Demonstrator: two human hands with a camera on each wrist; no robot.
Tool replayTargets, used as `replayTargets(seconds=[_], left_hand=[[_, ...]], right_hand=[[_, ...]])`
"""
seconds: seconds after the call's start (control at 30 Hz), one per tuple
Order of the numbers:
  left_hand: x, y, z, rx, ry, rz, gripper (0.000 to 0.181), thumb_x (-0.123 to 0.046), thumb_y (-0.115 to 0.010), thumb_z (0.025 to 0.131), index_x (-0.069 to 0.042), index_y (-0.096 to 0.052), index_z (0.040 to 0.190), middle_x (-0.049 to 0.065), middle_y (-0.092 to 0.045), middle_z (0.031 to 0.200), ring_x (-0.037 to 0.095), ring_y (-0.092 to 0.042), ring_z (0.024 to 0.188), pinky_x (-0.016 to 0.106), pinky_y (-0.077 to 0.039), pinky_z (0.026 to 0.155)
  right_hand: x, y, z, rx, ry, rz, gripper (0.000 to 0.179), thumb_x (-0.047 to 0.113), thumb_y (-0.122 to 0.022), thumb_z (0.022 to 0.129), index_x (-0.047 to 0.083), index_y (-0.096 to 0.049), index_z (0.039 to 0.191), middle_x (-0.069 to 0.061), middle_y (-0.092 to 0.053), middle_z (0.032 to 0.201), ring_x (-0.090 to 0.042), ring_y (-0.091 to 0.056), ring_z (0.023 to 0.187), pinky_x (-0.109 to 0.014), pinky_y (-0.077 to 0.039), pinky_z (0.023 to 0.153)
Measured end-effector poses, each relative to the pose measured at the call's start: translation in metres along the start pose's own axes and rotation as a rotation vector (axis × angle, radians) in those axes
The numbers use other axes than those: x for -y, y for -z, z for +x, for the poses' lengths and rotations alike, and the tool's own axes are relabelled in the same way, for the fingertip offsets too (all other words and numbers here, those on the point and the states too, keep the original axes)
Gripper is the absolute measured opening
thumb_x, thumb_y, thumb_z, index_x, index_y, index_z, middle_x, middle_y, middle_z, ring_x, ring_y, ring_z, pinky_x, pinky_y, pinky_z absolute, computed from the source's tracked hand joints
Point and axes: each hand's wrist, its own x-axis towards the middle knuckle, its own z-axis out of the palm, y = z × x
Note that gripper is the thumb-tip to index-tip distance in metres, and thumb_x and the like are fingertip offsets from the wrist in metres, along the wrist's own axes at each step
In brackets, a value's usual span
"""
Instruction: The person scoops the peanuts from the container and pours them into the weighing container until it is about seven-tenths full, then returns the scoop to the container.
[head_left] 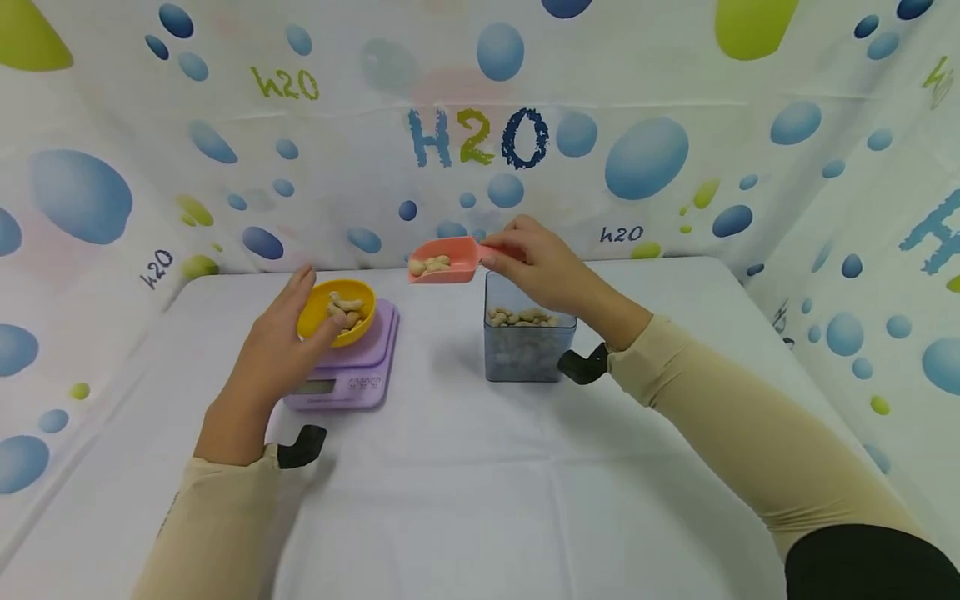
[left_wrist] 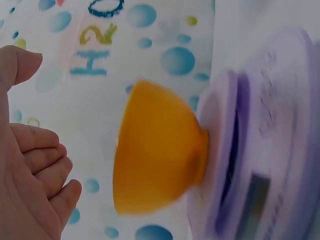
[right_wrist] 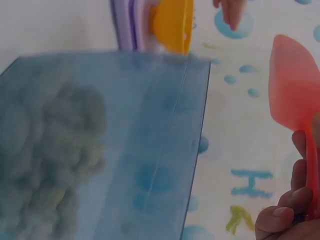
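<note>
My right hand [head_left: 536, 258] grips the handle of a coral-pink scoop [head_left: 465, 255], raised level above the table and left of the container. Several peanuts [head_left: 431, 265] lie in the scoop. A yellow bowl [left_wrist: 157, 150] with some peanuts [head_left: 345, 307] in it sits on a purple kitchen scale [head_left: 384, 342]. Close to the bowl's left side is my left hand [head_left: 279, 346], fingers relaxed and thumb apart; the left wrist view shows a gap between it and the bowl. The scale's display reading is too small to tell.
Below my right hand stands a see-through blue-grey container [head_left: 525, 358] with many peanuts inside. A white cloth [head_left: 465, 483] covers the table. Behind it hangs a white curtain [head_left: 345, 183] with blue and green drops, close to the table's back edge.
</note>
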Motion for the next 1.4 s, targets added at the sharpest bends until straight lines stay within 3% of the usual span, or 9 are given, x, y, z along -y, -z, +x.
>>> replayTargets(seconds=[0.3,0.53,0.7,0.93,1.17,1.4], left_hand=[[0.038,0.002,-0.004,0.068,0.142,0.058,0.087,-0.06,-0.043,0.097,-0.012,-0.005,0.159,0.006,0.0,0.167,0.041,-0.008,0.151,0.067,-0.014,0.116],[0.048,-0.001,-0.002,0.118,0.187,0.054,0.089,-0.062,-0.041,0.097,-0.01,-0.004,0.159,0.01,0.001,0.166,0.044,-0.008,0.15,0.068,-0.014,0.115],[0.05,-0.004,-0.001,0.127,0.19,0.051,0.09,-0.063,-0.041,0.096,-0.009,-0.006,0.159,0.012,-0.001,0.166,0.045,-0.01,0.149,0.068,-0.016,0.114],[0.05,-0.005,-0.002,0.114,0.185,0.054,0.09,-0.062,-0.042,0.096,-0.006,-0.01,0.158,0.015,-0.004,0.166,0.046,-0.013,0.148,0.068,-0.017,0.114],[0.05,-0.006,-0.001,0.104,0.172,0.043,0.09,-0.062,-0.044,0.096,-0.006,-0.012,0.158,0.014,-0.005,0.166,0.046,-0.013,0.148,0.067,-0.017,0.114],[0.052,-0.006,-0.002,0.097,0.175,0.04,0.091,-0.064,-0.045,0.095,-0.007,-0.013,0.158,0.014,-0.005,0.166,0.046,-0.014,0.148,0.067,-0.018,0.114]], right_hand=[[0.032,-0.046,0.028,0.006,-0.009,-0.009,0.038,0.036,-0.059,0.098,0.014,-0.066,0.128,-0.002,-0.052,0.102,-0.016,-0.048,0.099,-0.03,-0.051,0.079],[0.047,-0.085,0.044,0.032,-0.048,-0.013,0.04,0.037,-0.057,0.098,0.014,-0.065,0.13,-0.002,-0.053,0.108,-0.016,-0.048,0.103,-0.027,-0.05,0.084],[0.053,-0.112,0.054,0.039,-0.097,-0.086,0.039,0.035,-0.056,0.1,0.015,-0.064,0.132,-0.002,-0.051,0.109,-0.015,-0.049,0.098,-0.023,-0.05,0.078],[0.061,-0.138,0.062,0.012,0.02,-0.372,0.035,0.031,-0.058,0.099,0.014,-0.065,0.129,-0.001,-0.051,0.105,-0.015,-0.048,0.095,-0.02,-0.048,0.077],[0.073,-0.148,0.063,-0.048,0.246,-0.792,0.028,0.017,-0.06,0.098,0.013,-0.068,0.124,-0.005,-0.056,0.108,-0.02,-0.054,0.09,-0.022,-0.054,0.077],[0.077,-0.148,0.062,-0.081,0.326,-0.91,0.026,0.017,-0.057,0.099,0.014,-0.069,0.122,-0.003,-0.054,0.104,-0.017,-0.049,0.084,-0.019,-0.05,0.072]])
